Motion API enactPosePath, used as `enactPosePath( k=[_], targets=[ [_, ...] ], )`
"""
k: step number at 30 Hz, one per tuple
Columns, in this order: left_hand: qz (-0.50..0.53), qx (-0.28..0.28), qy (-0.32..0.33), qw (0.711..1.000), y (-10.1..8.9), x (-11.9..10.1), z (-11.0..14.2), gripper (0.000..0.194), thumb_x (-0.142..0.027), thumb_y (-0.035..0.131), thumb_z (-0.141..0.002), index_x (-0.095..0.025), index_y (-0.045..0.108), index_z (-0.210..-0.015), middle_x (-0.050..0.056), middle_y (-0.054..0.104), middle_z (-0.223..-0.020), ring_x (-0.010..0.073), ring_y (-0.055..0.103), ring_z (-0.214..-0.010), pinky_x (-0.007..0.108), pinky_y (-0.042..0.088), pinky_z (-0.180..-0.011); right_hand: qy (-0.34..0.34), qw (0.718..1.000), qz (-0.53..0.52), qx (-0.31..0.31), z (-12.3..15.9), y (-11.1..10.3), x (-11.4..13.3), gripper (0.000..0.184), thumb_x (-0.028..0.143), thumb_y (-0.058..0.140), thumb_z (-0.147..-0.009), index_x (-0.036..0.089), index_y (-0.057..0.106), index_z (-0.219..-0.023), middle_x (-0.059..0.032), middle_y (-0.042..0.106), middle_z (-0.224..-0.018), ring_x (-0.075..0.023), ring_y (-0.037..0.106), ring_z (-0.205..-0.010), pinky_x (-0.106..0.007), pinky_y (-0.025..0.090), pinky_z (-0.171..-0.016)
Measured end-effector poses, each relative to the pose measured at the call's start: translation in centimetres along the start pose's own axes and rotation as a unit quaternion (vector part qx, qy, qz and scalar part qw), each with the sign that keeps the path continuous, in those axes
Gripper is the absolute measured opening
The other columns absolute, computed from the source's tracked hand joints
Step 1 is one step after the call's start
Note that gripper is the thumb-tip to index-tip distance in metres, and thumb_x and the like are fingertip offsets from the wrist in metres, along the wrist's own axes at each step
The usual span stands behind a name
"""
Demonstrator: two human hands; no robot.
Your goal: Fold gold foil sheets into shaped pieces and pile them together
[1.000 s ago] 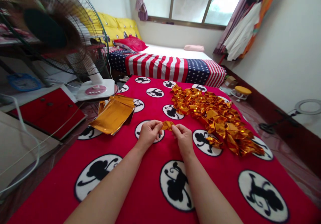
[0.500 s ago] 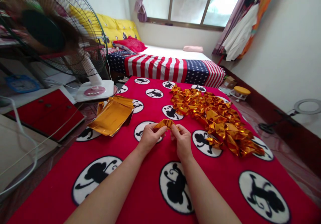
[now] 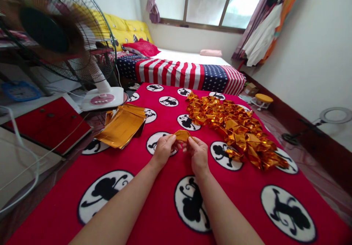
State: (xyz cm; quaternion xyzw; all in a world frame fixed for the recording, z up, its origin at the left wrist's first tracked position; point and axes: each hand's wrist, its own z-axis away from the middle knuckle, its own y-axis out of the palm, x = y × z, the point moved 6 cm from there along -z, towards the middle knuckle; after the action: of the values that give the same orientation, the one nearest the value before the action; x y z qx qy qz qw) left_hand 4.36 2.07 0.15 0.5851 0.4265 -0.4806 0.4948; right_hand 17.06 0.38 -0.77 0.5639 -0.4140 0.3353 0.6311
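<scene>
Between my two hands is a small folded piece of gold foil paper (image 3: 182, 135), held just above the red cloth (image 3: 154, 208). My left hand (image 3: 164, 148) pinches its left end between thumb and fingers. The right end is pinched by my right hand (image 3: 198, 151). A fanned stack of flat gold foil sheets (image 3: 122, 126) lies to the left of my hands. To the right spreads a heap of folded gold foil pieces (image 3: 233, 122), with one piece (image 3: 234, 155) at its near edge, closest to my right hand.
A running fan (image 3: 57, 36) on a white base (image 3: 103, 97) stands at the left, beside a red-topped cabinet (image 3: 46, 126). Behind the cloth is a bed with a striped and starred cover (image 3: 170, 71). A yellow stool (image 3: 264, 98) and a ring light (image 3: 336, 115) are at the right.
My fingers have shifted along the foil piece, and its outline between them has changed from narrow to a wider, peaked shape. The stack and the heap stay as they were.
</scene>
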Motion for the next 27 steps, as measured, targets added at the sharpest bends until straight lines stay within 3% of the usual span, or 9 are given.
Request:
enactPosePath(
  k=[6, 10, 12, 14, 17, 19, 22, 27],
  targets=[
    [0.002, 0.015, -0.042, 0.999, -0.3, 0.9, -0.2, 0.05, -0.059, 0.046, -0.085, -0.017, 0.07, -0.072, 0.005, 0.061, -0.047, 0.0151, 0.049, -0.039, 0.026, 0.028, -0.04, 0.031, 0.999, 0.038, -0.013, -0.2, -0.3, -0.1, 0.033, 0.043, 0.068, -0.071, 0.015, 0.06, -0.055, 0.0012, 0.055, -0.043, -0.007, 0.043, -0.03, -0.018, 0.03, -0.03],
    [-0.015, -0.039, -0.024, 0.999, -1.3, 0.7, -0.3, 0.061, -0.066, 0.041, -0.087, -0.014, 0.072, -0.091, 0.006, 0.065, -0.058, 0.014, 0.053, -0.04, 0.025, 0.027, -0.037, 0.046, 0.998, 0.028, -0.02, -0.3, -0.3, 0.0, 0.032, 0.04, 0.065, -0.068, 0.018, 0.052, -0.049, 0.0022, 0.052, -0.038, -0.0072, 0.039, -0.026, -0.018, 0.024, -0.027],
    [-0.01, -0.056, 0.016, 0.998, -1.8, 0.2, -0.2, 0.061, -0.066, 0.044, -0.087, -0.014, 0.067, -0.108, 0.007, 0.071, -0.077, 0.0125, 0.059, -0.047, 0.022, 0.032, -0.039, 0.05, 0.998, 0.021, -0.024, -0.4, -0.4, 0.1, 0.031, 0.039, 0.065, -0.066, 0.018, 0.05, -0.048, 0.0025, 0.051, -0.037, -0.0073, 0.039, -0.025, -0.018, 0.023, -0.027],
    [-0.004, -0.036, 0.054, 0.998, -1.8, -0.4, -0.1, 0.058, -0.062, 0.051, -0.086, -0.017, 0.061, -0.122, 0.008, 0.071, -0.095, 0.0128, 0.065, -0.059, 0.021, 0.041, -0.046, 0.052, 0.998, 0.017, -0.028, -0.5, -0.5, 0.1, 0.031, 0.039, 0.064, -0.066, 0.019, 0.05, -0.048, 0.0027, 0.051, -0.037, -0.0071, 0.038, -0.025, -0.018, 0.023, -0.027],
    [-0.028, 0.005, 0.082, 0.996, -1.4, -0.9, 0.0, 0.051, -0.048, 0.07, -0.078, -0.016, 0.065, -0.118, 0.009, 0.071, -0.107, 0.0167, 0.07, -0.08, 0.023, 0.052, -0.066, 0.063, 0.998, 0.022, -0.016, -0.7, -0.5, 0.1, 0.032, 0.04, 0.065, -0.066, 0.019, 0.049, -0.048, 0.0027, 0.051, -0.037, -0.0068, 0.038, -0.025, -0.018, 0.025, -0.027],
    [-0.056, -0.003, 0.082, 0.995, -1.5, -0.9, 0.0, 0.046, -0.04, 0.077, -0.071, -0.014, 0.07, -0.108, 0.011, 0.073, -0.105, 0.0192, 0.07, -0.086, 0.025, 0.054, -0.075, 0.081, 0.996, 0.034, -0.002, -0.8, -0.6, 0.0, 0.034, 0.042, 0.066, -0.068, 0.018, 0.049, -0.05, 0.0023, 0.052, -0.038, -0.0067, 0.039, -0.026, -0.018, 0.027, -0.027],
    [-0.069, -0.039, 0.06, 0.995, -2.0, -0.6, -0.2, 0.045, -0.04, 0.077, -0.071, -0.012, 0.072, -0.105, 0.011, 0.076, -0.09, 0.0202, 0.072, -0.078, 0.027, 0.055, -0.072, 0.091, 0.995, 0.043, -0.012, -1.0, -0.9, -0.1, 0.034, 0.047, 0.071, -0.069, 0.017, 0.055, -0.063, 0.002, 0.058, -0.049, -0.0075, 0.046, -0.033, -0.017, 0.035, -0.029],
    [-0.055, -0.058, 0.043, 0.996, -2.4, -0.5, -0.3, 0.044, -0.043, 0.079, -0.068, -0.012, 0.074, -0.099, 0.008, 0.076, -0.08, 0.0188, 0.07, -0.068, 0.027, 0.055, -0.065, 0.0, 0.998, 0.066, -0.015, -0.7, -0.8, 0.6, 0.047, 0.042, 0.079, -0.067, 0.023, 0.063, -0.106, 0.0004, 0.068, -0.087, -0.0105, 0.061, -0.059, -0.018, 0.05, -0.041]
  ],
)
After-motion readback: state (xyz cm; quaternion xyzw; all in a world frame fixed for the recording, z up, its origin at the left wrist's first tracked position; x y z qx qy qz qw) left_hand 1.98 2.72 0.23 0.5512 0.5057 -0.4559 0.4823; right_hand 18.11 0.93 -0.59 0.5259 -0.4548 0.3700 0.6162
